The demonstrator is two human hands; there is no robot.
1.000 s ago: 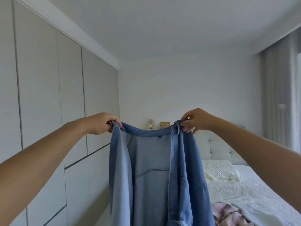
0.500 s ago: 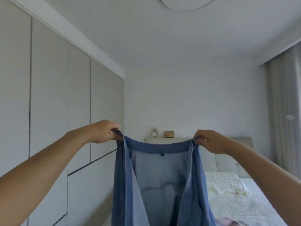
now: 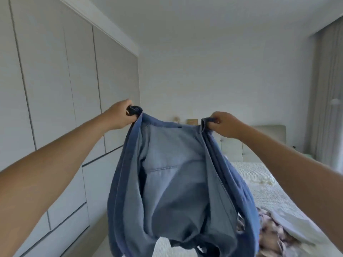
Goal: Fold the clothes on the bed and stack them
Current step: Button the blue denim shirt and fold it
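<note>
Left hand [image 3: 118, 115] and right hand [image 3: 225, 125] each grip a top corner of the denim shirt [image 3: 176, 182], which now billows outward above the bed [image 3: 259, 182], previously hanging straight

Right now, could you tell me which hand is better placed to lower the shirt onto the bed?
Right, probably. The right hand grips the shirt on the side where the bed lies; the left hand holds its corner by the wardrobe, away from the bed.
</note>
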